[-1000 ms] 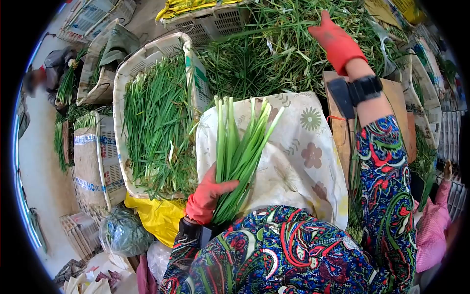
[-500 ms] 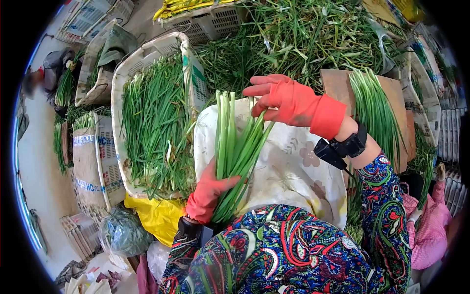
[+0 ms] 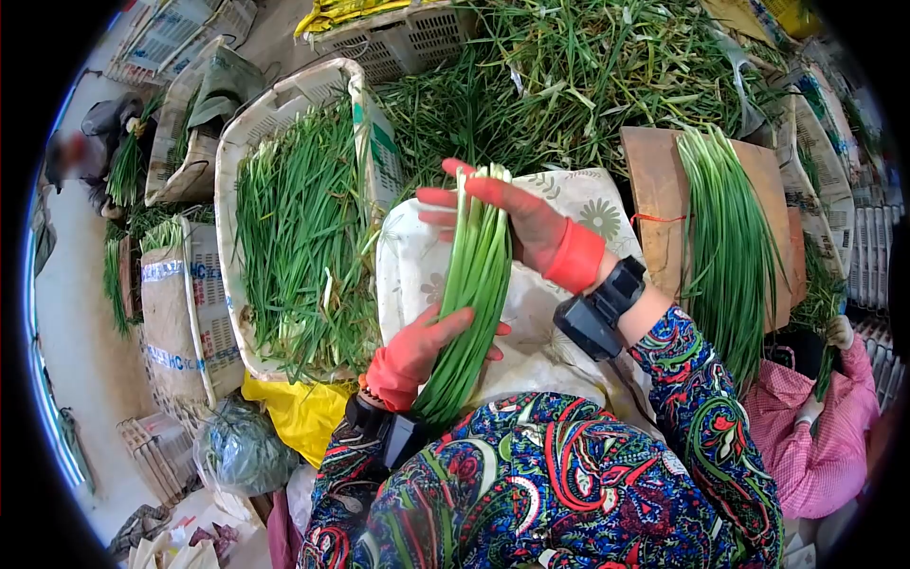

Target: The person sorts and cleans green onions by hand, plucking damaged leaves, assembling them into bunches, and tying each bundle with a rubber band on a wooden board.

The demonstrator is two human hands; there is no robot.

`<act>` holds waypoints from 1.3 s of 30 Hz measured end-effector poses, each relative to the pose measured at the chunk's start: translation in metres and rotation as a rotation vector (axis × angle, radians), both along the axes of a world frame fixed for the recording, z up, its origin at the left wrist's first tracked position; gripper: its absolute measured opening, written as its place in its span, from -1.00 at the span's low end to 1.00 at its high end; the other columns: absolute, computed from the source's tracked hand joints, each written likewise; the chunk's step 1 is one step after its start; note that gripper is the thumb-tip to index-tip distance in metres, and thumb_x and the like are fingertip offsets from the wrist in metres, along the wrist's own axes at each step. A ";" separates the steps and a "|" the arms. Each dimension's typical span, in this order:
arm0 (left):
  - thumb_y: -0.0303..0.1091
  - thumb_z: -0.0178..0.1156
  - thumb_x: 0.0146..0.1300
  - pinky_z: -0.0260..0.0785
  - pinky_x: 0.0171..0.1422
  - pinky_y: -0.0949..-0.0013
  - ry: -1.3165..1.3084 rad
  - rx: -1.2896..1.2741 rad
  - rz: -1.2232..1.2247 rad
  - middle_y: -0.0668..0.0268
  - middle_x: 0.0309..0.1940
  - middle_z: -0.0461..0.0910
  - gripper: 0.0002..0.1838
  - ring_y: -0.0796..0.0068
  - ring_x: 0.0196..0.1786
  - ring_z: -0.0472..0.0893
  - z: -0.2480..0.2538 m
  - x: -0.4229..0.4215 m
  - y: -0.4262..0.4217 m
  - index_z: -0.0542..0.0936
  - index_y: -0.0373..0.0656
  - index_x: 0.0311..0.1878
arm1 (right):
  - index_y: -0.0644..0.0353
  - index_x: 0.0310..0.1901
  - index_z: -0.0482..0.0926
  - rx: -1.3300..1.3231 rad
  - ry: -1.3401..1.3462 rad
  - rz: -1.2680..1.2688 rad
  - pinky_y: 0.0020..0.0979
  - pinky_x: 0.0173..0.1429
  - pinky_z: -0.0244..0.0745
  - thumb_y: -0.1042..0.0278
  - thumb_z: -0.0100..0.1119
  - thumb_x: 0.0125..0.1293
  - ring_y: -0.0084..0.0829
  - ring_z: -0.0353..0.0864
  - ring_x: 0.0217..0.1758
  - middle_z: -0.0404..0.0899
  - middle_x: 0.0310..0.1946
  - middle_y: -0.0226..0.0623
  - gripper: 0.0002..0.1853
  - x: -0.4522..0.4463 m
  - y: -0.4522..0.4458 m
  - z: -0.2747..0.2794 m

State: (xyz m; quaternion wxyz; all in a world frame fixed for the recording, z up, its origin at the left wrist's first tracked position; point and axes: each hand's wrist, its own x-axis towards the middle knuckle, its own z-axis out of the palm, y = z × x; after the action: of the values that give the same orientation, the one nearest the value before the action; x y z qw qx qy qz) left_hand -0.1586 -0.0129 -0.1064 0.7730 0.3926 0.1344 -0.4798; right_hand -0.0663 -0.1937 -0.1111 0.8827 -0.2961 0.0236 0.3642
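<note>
A bunch of garlic chives (image 3: 479,256) stands over my lap, pale stem ends up and green leaves down. My left hand (image 3: 417,356), in an orange-red rubber glove, is closed loosely round its lower part, thumb in front and fingertips showing behind. My right hand (image 3: 536,228), gloved the same way, is at the stem ends, with one digit across the front and others reaching out behind. Beneath the bunch spreads a pale flowered cloth (image 3: 573,370). To the right, a larger chive bunch (image 3: 725,228) lies on a brown board (image 3: 654,171), beside a thin red strip (image 3: 659,218).
On the left is a white crate (image 3: 227,256) filled with chives, near yellow plastic (image 3: 299,412). Loose leaves (image 3: 588,76) are heaped ahead. A person in pink (image 3: 810,427) sits at the lower right; another person (image 3: 104,133) is at far left. More crates (image 3: 393,52) stand around.
My right hand has moved left and closed round the stem ends. The held bunch is more upright and gathered. The red strip on the board has come into sight.
</note>
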 end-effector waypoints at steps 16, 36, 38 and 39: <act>-0.06 0.04 0.23 0.18 0.28 0.29 -0.527 0.347 0.451 0.12 0.17 0.33 -0.37 0.38 0.15 0.39 0.030 0.039 0.087 0.21 -0.23 0.27 | 0.15 -0.16 0.51 -0.490 -1.730 -0.219 -0.39 -0.20 0.48 0.34 0.06 0.17 -0.37 0.55 -0.30 0.53 -0.40 -0.32 -0.79 0.056 -0.023 0.150; -0.32 0.20 0.16 0.29 0.18 0.31 0.123 -0.110 0.349 0.32 -0.14 0.49 -0.31 0.42 0.02 0.47 0.020 -0.005 0.005 0.13 -0.02 0.34 | 0.11 -0.01 0.50 -0.410 -1.496 0.309 -0.48 -0.20 0.45 0.36 0.01 0.23 -0.49 0.51 -0.45 0.55 -0.47 -0.43 -0.71 -0.086 0.048 0.009; -0.34 0.19 0.15 0.29 0.16 0.35 0.001 -0.019 0.332 0.30 -0.13 0.49 -0.31 0.45 0.02 0.47 0.016 -0.007 0.006 0.13 -0.07 0.33 | 0.07 -0.01 0.51 -0.427 -1.229 0.395 -0.50 -0.26 0.44 0.33 -0.01 0.26 -0.51 0.52 -0.50 0.58 -0.46 -0.43 -0.73 -0.090 0.040 0.010; -0.36 0.18 0.15 0.29 0.15 0.37 -0.061 0.026 0.323 0.30 -0.13 0.49 -0.32 0.46 0.01 0.47 0.013 -0.007 0.007 0.13 -0.09 0.33 | 0.07 -0.02 0.52 -0.460 -1.121 0.572 -0.50 -0.26 0.44 0.32 0.01 0.26 -0.51 0.53 -0.49 0.58 -0.44 -0.44 -0.73 -0.086 0.037 0.020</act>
State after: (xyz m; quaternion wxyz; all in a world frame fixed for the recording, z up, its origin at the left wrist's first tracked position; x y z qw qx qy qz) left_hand -0.1658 -0.0057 -0.0938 0.8386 0.3903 0.1786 -0.3353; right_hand -0.1526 -0.1563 -0.0908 0.5443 -0.6156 -0.4412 0.3606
